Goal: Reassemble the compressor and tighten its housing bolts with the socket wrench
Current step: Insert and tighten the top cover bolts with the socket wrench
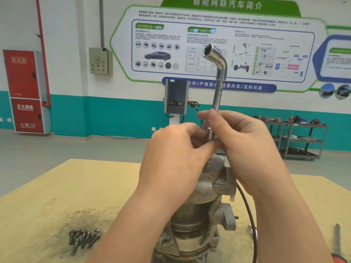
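The grey metal compressor [209,202] stands upright on the wooden table [57,196], its top partly hidden behind my hands. A chrome L-shaped socket wrench [218,76] rises above it, the bent socket end pointing up and left. My right hand [247,147] grips the wrench shaft, fingers curled round it. My left hand [178,149] pinches the lower part of the shaft just above the compressor's top. The wrench's lower end is hidden by my fingers. Several loose bolts [83,239] lie on an oily patch at the table's front left.
A black cable [247,211] loops down the compressor's right side. A screwdriver with a red handle [338,245] lies at the table's front right corner. Behind stand metal shelf carts [303,137], a charging post [175,97] and a red fire cabinet [24,90].
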